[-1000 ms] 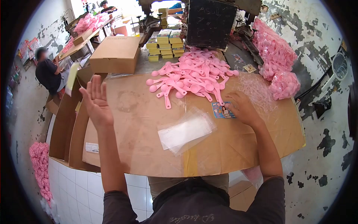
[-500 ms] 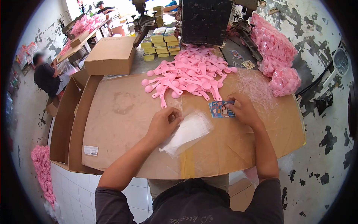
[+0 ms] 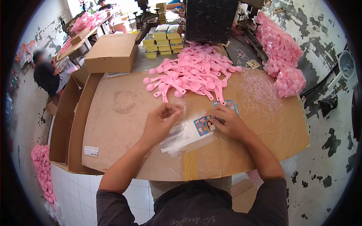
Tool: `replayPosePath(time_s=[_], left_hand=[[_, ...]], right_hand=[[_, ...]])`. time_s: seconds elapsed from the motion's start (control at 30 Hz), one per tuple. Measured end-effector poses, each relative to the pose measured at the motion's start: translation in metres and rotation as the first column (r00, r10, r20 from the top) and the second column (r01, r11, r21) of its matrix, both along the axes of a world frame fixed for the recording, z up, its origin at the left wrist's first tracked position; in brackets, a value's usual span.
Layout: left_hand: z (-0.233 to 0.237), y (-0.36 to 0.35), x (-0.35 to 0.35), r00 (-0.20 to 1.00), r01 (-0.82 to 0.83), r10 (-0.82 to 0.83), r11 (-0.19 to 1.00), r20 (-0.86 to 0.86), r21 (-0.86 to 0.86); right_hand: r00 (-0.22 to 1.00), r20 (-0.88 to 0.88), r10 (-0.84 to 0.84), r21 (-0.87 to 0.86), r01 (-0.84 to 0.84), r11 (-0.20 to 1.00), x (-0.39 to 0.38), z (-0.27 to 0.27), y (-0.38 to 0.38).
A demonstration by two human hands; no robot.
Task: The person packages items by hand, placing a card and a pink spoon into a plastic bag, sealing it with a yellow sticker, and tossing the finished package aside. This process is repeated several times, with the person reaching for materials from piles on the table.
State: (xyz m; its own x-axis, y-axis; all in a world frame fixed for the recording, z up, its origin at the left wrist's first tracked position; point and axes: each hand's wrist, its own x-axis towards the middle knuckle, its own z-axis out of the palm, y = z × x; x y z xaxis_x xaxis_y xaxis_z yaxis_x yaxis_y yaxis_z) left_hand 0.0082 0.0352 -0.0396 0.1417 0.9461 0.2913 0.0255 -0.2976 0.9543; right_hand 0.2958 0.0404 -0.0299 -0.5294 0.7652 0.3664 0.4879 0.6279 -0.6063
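Observation:
My right hand is closed on a small blue printed card, holding it over a stack of clear plastic bags. A few similar cards lie just behind that hand on the cardboard, partly covered by it. My left hand hovers at the left side of the stack, thumb and fingers pinched on what looks like the thin edge of a clear bag. Beyond both hands spreads a heap of pink plastic measuring spoons, some with handles pointing toward me.
Cardboard covers the table. A closed carton stands at back left, beside stacks of cards. Bagged pink spoons and loose clear strips are at right. A black box stands behind. Another person sits at far left.
My right hand has moved left and toward me with one card, now over the bags; other cards stay behind on the table. My left hand has shifted slightly left.

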Motion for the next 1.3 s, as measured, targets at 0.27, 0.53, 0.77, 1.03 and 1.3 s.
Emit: replayPosePath(time_s=[0.27, 0.53, 0.77, 1.03, 1.3], left_hand=[[0.022, -0.016, -0.002, 0.951, 0.3, -0.251, 0.887, 0.179, -0.352], [0.018, -0.02, 0.005, 0.957, 0.29, -0.277, 0.885, 0.088, -0.365], [0.021, -0.022, 0.005, 0.964, 0.254, -0.265, 0.899, 0.02, -0.356], [0.022, -0.024, 0.005, 0.966, 0.257, -0.25, 0.904, 0.067, -0.343], [0.02, -0.033, 0.01, 0.946, 0.297, -0.32, 0.92, -0.051, -0.256]], right_hand=[[0.857, -0.48, -0.186, -0.3, 0.038, 0.953, -0.008, 0.015, -0.006], [0.876, -0.47, -0.11, -0.22, 0.004, 0.975, -0.009, 0.019, -0.007], [0.886, -0.445, -0.128, -0.082, 0.102, 0.991, -0.015, 0.023, -0.011], [0.965, -0.263, 0.021, 0.1, 0.006, 0.995, -0.011, 0.031, -0.009], [0.808, -0.562, -0.177, -0.275, 0.019, 0.961, -0.041, 0.028, -0.025]])
